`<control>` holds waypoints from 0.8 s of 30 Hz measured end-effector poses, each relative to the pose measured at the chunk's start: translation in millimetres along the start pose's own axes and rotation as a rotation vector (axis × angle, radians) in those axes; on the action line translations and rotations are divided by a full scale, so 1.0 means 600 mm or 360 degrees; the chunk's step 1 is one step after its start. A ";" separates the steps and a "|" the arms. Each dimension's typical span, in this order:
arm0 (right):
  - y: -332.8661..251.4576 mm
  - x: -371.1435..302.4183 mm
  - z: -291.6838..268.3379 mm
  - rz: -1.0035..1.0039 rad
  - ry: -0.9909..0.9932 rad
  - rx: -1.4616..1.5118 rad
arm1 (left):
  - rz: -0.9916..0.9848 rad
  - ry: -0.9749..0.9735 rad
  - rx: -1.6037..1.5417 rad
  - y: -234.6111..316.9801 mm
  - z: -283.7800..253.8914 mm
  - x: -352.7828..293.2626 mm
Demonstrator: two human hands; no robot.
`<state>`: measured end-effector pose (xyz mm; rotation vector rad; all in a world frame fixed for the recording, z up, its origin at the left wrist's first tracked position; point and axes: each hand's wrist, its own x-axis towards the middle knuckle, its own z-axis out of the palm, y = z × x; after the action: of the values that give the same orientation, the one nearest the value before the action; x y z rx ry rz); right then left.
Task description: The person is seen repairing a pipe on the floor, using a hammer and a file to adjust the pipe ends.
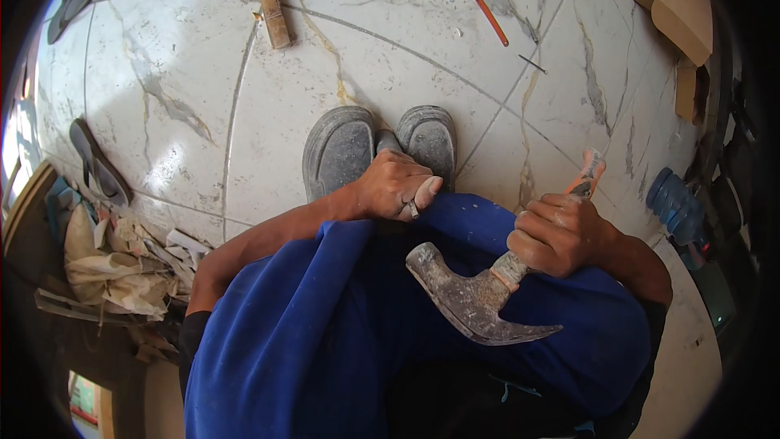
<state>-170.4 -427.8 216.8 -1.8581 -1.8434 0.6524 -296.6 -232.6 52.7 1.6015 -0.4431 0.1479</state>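
Note:
My right hand (561, 232) is wrapped round the handle of a worn, dusty claw hammer (479, 305). The hammer's head hangs over my blue-covered lap, its claw curving to the right. The orange handle end (593, 169) sticks out beyond the fist. In front of my lap, my left hand (402, 187) is closed round a narrow grey metal bar (388, 141). One end of the bar points toward the gap between my shoes, and a small tip pokes out below the thumb. Most of it is hidden by the fingers, so its exact kind cannot be told.
My grey shoes (340, 150) rest on marbled floor tiles (268, 114). Ahead lie a wooden strip (270, 0) and a red-and-black rod (479, 4). Two flip-flops (99, 162) are at left, above scrap sacking (106, 268). Cardboard (674, 8) and a blue water bottle (678, 205) stand right.

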 end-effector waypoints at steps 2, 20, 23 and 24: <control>0.000 0.000 0.013 0.0067 -0.0063 -0.0027 | 0.0008 -0.0004 -0.0021 0.000 0.000 0.001; 0.048 -0.120 0.165 0.1160 0.0834 0.0151 | -0.0090 -0.0040 0.0160 0.006 -0.042 -0.017; 0.059 -0.144 0.244 0.1606 0.1002 0.0149 | -0.0536 -0.0300 0.0748 0.017 -0.065 -0.027; 0.068 -0.149 0.270 0.1792 0.1091 0.0096 | -0.0527 -0.0310 0.0759 0.009 -0.068 -0.038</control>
<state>-237.3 -520.8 65.7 -2.5410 -0.2641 0.2850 -312.2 -188.3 52.9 2.1462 -0.2960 -0.1691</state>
